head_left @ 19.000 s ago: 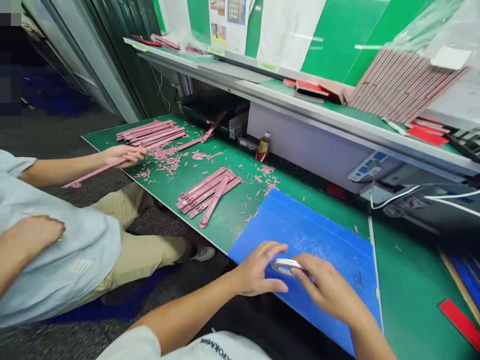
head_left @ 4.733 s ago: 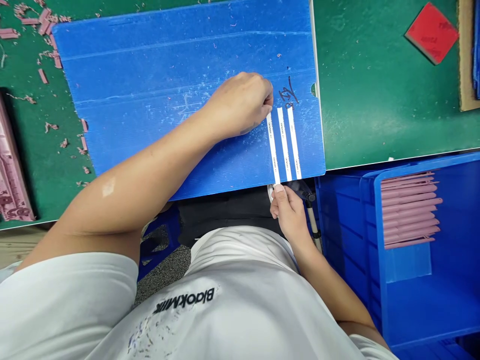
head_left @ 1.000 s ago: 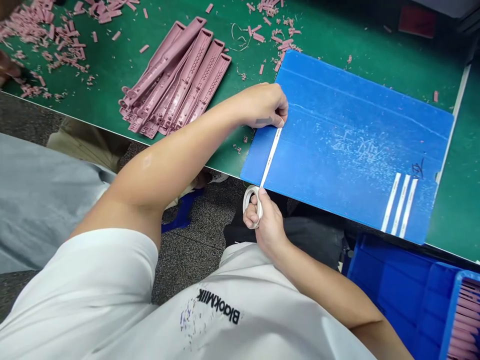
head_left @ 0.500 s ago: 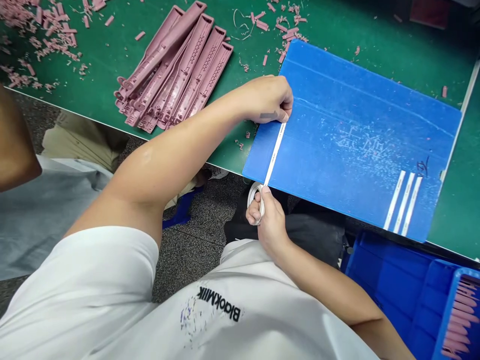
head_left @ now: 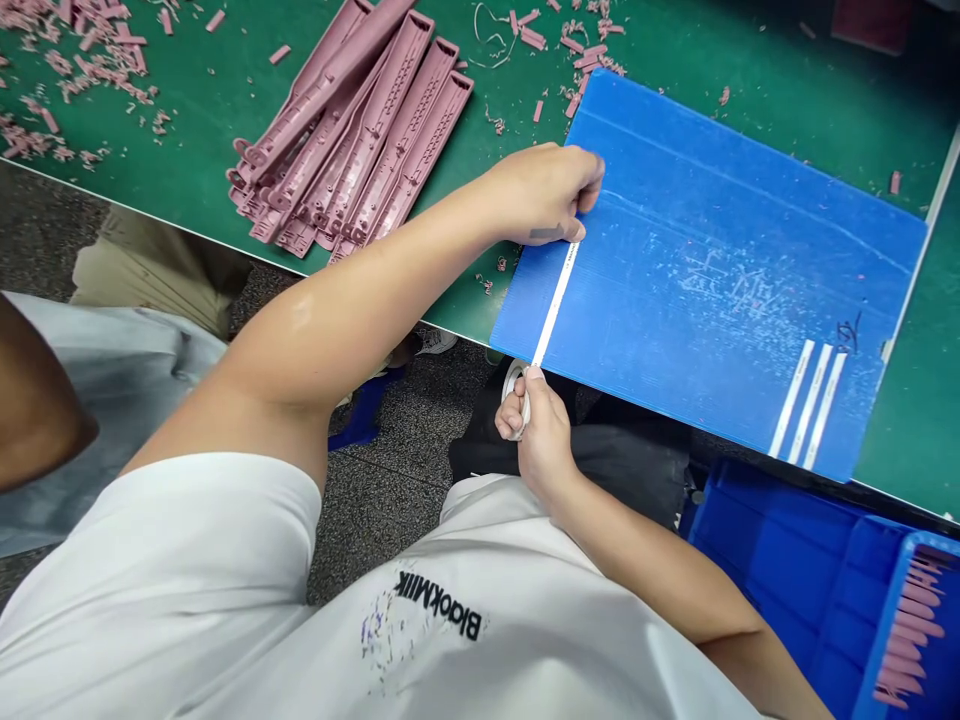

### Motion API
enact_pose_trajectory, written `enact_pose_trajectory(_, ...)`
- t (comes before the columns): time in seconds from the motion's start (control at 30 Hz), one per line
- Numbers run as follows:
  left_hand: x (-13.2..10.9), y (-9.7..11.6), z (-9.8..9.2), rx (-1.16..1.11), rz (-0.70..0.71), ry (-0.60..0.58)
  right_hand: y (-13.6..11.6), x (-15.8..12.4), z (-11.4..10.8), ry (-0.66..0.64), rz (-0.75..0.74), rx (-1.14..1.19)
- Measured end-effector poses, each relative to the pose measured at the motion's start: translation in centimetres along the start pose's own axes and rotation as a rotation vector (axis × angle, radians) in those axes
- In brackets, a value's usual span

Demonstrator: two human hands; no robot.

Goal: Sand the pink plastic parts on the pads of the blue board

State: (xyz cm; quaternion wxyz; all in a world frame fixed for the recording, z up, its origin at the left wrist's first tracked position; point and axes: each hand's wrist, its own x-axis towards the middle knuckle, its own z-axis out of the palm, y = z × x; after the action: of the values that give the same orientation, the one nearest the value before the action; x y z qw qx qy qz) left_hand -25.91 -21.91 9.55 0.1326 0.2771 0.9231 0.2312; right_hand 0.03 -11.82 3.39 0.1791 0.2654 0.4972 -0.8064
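A strip of white printed tape (head_left: 556,303) runs down the left part of a blue board (head_left: 675,260). At its upper end is my left hand (head_left: 551,195), thumb on the tape and the other fingers bent. The strip's lower end reaches the board's front edge, where my right hand (head_left: 538,415) grips the white tape roll (head_left: 515,378), its thumb against the strip. Several short white strips (head_left: 811,405) lie side by side at the board's lower right corner.
Pink plastic parts (head_left: 352,130) are piled on the green table (head_left: 225,130), with pink scraps (head_left: 97,60) around. A blue crate (head_left: 896,610) holding pink pieces stands at the lower right. Another person's arm (head_left: 37,400) shows at the left.
The fingers of my left hand have spread slightly above the strip, and the hand has shifted a little to the right. The view has moved slightly. My right hand still holds the roll.
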Motion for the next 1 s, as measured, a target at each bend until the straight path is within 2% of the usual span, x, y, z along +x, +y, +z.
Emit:
enact_pose_trajectory(0.13, -1.4, -0.3, 0.3, 0.022, -0.024, 0.098, 0.2, 0.2, -0.1, 0.006, -0.009, -0.012)
enact_pose_trajectory(0.2, -3.5, -0.1, 0.3, 0.006, -0.029, 0.177, 0.2, 0.3, -0.2, 0.005, -0.013, -0.026)
enact_pose_trajectory(0.27, -6.7, 0.6, 0.6, -0.018, 0.011, 0.236, 0.2, 0.4, -0.3, 0.0, -0.02, -0.043)
enact_pose_trajectory(0.37, -11.6, 1.9, 1.8, -0.04, 0.107, 0.204, 0.2, 0.6, -0.5, -0.02, -0.03, -0.055)
enact_pose_trajectory(0.47, -13.8, 2.5, 3.0, -0.058, 0.14, 0.158, 0.3, 0.7, -0.6, -0.023, -0.033, -0.051)
enact_pose_trajectory(0.57, -11.7, 1.9, 3.4, -0.052, 0.11, 0.195, 0.4, 0.8, -0.5, -0.024, -0.038, -0.055)
enact_pose_trajectory(0.67, -7.2, 0.7, 3.1, -0.03, 0.096, 0.247, 0.5, 0.9, -0.5, -0.031, -0.052, -0.055)
enact_pose_trajectory(0.8, -2.4, -0.7, 3.3, -0.022, 0.12, 0.218, 0.4, 0.9, -0.7, -0.032, -0.067, -0.073)
enact_pose_trajectory(0.9, -1.3, -1.1, 3.8, -0.03, 0.099, 0.188, 0.3, 0.9, -0.9, -0.051, -0.064, -0.094)
enact_pose_trajectory(1.0, -1.7, -0.2, 3.3, -0.045, 0.052, 0.152, 0.2, 0.7, -1.0, -0.055, -0.06, -0.091)
